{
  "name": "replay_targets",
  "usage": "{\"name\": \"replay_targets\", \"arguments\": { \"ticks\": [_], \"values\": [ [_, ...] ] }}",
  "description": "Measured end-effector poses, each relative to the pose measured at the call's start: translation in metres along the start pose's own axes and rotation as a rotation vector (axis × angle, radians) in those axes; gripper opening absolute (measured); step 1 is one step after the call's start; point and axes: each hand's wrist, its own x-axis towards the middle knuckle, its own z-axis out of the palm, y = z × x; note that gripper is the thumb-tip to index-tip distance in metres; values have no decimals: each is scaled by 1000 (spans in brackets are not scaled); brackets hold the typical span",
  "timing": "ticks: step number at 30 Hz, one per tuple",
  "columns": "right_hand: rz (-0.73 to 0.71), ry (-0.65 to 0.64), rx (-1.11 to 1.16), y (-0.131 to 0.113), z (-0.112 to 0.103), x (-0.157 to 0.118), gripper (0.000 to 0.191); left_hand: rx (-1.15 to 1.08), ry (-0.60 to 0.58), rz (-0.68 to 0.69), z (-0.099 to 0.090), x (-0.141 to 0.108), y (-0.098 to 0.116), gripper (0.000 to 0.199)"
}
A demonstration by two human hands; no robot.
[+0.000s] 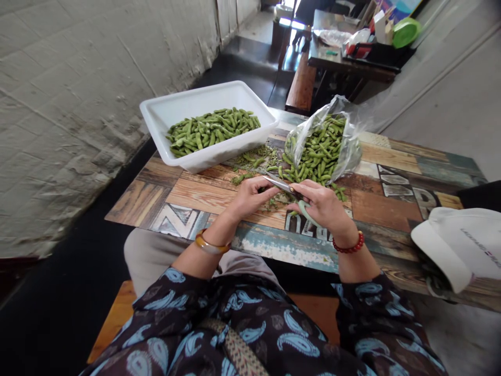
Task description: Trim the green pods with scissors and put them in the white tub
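Shows fuzzy, curved green pods (211, 130), too many to count, in one white rectangular plastic tub (230, 149); more, right of it, in one crinkled clear plastic bag (354, 151). Grips one pair of pale-green-handled metal scissors (278, 184) in right hand (321, 203), nearer than the tub; bends left hand (250, 197) fingers narrowly beside the blades, cannot tell whether around a pod.

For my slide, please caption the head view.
Right hand holds scissors between a white tub and plastic bag of green pods.

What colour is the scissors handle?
The scissors handle is pale green, seen best in the head view.
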Motion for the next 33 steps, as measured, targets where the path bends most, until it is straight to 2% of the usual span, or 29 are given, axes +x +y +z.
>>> {"name": "replay_targets", "arguments": {
  "ticks": [6, 17, 26, 33],
  "values": [
    [23, -12, 11, -2, -3, 1, 39, -12, 1, -5, -1, 0, 2, 22],
    [-21, -19, 29, 1, -4, 0, 45, -30, -27, -23, -1, -1, 3, 21],
    [-53, -41, 88, 4, -6, 0, 37, -9, -29, 4, -1, -1, 1, 20],
    [-40, -44, 46, 5, -3, -1, 34, -53, -61, -16, -1, 0, -3, 22]
  ]
}}
